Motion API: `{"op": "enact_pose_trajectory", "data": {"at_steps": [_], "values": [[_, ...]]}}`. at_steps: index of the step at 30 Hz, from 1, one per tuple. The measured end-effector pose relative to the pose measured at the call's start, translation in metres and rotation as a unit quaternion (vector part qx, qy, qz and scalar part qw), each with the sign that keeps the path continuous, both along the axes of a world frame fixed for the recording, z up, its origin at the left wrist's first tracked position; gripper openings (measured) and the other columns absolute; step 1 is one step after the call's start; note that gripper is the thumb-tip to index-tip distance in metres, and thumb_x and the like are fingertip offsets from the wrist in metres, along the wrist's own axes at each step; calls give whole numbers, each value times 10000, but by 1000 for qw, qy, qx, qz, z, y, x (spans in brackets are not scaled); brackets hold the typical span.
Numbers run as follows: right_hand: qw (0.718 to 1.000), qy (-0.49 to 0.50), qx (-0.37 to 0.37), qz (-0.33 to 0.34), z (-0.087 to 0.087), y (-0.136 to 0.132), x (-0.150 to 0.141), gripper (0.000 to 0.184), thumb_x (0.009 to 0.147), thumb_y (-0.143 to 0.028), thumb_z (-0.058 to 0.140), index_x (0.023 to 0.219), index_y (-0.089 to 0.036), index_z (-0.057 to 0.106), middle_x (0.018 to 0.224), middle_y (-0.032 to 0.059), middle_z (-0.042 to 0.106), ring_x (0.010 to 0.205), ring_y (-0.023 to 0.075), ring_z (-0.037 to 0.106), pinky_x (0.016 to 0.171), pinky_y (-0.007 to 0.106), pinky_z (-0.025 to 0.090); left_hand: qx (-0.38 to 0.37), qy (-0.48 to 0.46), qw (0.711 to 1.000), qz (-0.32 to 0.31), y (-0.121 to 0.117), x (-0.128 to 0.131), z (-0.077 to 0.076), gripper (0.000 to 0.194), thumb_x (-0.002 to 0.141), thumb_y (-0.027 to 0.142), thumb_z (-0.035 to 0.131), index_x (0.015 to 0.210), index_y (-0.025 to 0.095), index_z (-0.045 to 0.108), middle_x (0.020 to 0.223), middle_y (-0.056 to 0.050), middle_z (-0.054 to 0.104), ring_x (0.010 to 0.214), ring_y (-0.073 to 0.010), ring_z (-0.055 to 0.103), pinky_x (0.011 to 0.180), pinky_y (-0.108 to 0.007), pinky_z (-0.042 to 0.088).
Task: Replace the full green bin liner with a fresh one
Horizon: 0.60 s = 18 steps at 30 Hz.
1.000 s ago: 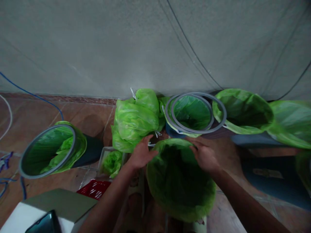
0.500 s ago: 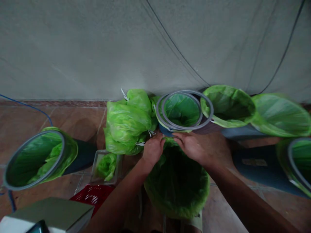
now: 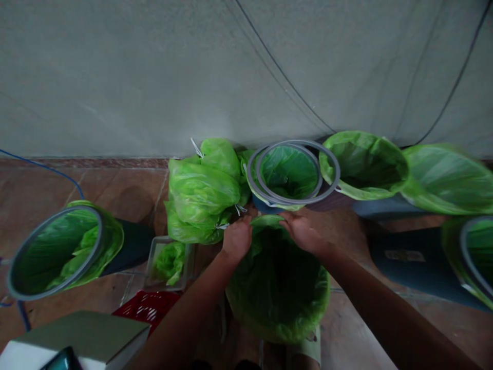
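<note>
Centrally, in the head view, a green liner (image 3: 277,331) is seen low in front of the person, its round mouth spread open and facing up; whatever supports it is mostly hidden. Its far rim is held by both hands: the left hand (image 3: 236,239) is closed on the rim at its left, and the right hand (image 3: 302,232) is closed on it at its right, with a short stretch of rim left between them. The exact placing of the fingertips cannot be told.

Just beyond the hands, a lined bin (image 3: 288,167) is topped by two overlapping grey rings (image 3: 336,174). To its left, tied green bags (image 3: 204,187) are heaped near the wall (image 3: 154,77). Beside the left forearm, a crumpled green bag (image 3: 169,262) is held in a clear tray (image 3: 189,262), with a red basket (image 3: 148,307) partly covered by a box (image 3: 88,334) nearer the person.
</note>
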State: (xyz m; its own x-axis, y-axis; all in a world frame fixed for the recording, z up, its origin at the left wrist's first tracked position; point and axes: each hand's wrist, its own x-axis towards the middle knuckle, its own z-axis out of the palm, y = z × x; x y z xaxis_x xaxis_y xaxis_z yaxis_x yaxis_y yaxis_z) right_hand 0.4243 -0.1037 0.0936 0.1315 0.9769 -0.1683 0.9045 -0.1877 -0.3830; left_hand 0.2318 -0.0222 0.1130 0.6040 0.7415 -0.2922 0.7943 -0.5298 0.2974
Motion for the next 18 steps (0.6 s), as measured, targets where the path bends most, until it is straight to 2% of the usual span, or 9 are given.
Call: {"op": "enact_pose_trajectory", "data": {"at_steps": [3,6,8,10,12,14,16,18], "values": [[999,5,11,-46,-5,-12,-2,300,941,-254,413,1156,-155,597,1057,112,699,956,221,662,838,298,486,-2,-79,997,11,5,-5,2,433,855,247,577,1277,200,494,1194,-99,643,1083,-228,617,950,-349,462],[986,-12,2,-164,-8,-37,-4,335,954,-307,373,1164,-168,594,952,101,714,846,224,676,742,300,486,-26,-156,987,39,11,-23,9,671,763,322,694,1361,178,427,1329,-109,566,1207,-247,544,1040,-383,419],[970,-24,-23,-240,-8,-57,-5,355,957,-339,355,1165,-177,593,902,100,714,782,231,677,689,310,478,-42,-174,981,72,15,-36,15,640,780,359,674,1344,152,454,1332,-124,564,1217,-252,538,1044,-396,423],[958,-15,-47,-281,-5,-75,-4,391,944,-384,383,1213,-165,564,936,114,712,797,248,679,681,324,484,-42,-186,976,102,17,-45,21,542,833,378,611,1310,148,496,1301,-124,589,1182,-247,565,1019,-395,448],[953,-9,-52,-298,3,-85,-1,494,912,-445,447,1288,-131,507,1036,145,695,867,271,678,706,344,501,-33,-199,973,114,16,-45,24,443,878,374,549,1267,164,538,1253,-104,624,1121,-228,603,987,-375,473],[956,-23,-20,-291,15,-83,3,552,893,-462,480,1320,-112,484,1157,173,653,960,287,661,766,367,511,-24,-207,973,96,13,-37,23,360,905,349,510,1216,180,576,1203,-83,654,1075,-210,624,969,-353,482],[963,-35,31,-264,28,-69,6,476,916,-421,446,1286,-135,533,1227,159,626,1054,287,630,848,382,501,-12,-200,978,59,11,-22,20,302,924,324,482,1164,189,604,1159,-73,674,1051,-203,632,958,-341,482],[975,-13,65,-212,38,-47,6,392,938,-371,415,1222,-168,593,1211,118,647,1103,261,610,917,367,479,10,-180,983,24,9,-5,15,274,934,311,465,1132,195,614,1125,-71,685,1038,-206,634,945,-339,479]]}}
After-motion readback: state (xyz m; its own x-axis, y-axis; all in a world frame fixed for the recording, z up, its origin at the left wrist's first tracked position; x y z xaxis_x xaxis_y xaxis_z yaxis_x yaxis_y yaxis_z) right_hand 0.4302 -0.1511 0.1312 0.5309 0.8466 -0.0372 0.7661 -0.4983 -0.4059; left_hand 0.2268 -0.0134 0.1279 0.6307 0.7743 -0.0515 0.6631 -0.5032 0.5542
